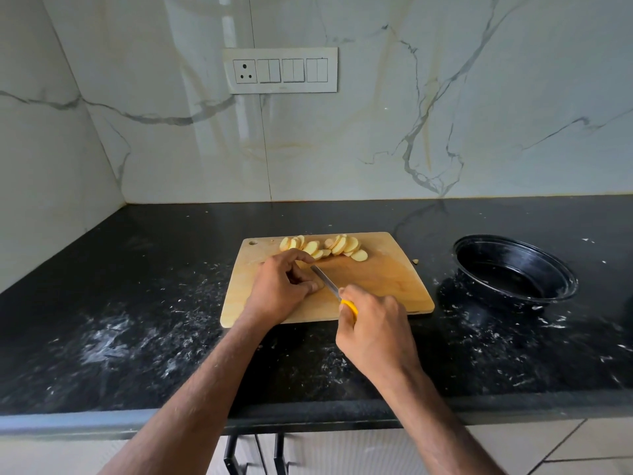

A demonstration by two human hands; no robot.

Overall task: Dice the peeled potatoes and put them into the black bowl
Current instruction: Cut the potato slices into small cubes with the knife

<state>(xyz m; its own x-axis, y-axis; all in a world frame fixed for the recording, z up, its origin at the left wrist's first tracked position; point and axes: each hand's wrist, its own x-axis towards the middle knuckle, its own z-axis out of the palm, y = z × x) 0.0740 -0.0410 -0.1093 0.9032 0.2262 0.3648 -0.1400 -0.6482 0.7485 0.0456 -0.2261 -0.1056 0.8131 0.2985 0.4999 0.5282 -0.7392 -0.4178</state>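
On the pale wooden cutting board (pixel 376 282), which lies mid-counter nearer the front edge of the black speckled stone counter (pixel 137 303), the left hand (pixel 284 286) sits curled over the board's left half, fingertips tucked as if pinning a piece of potato; what lies beneath them is hidden. Just beyond, along the board's far edge, lie two fanned rows of pale yellow round potato slices (pixel 325 247), not yet diced. The steel blade of the yellow-handled knife (pixel 330 284) runs diagonally from the left fingertips back toward the right hand (pixel 373 332), which grips the handle. The round black bowl (pixel 561 286) stands well apart toward the counter's right edge, nearer the right hand.
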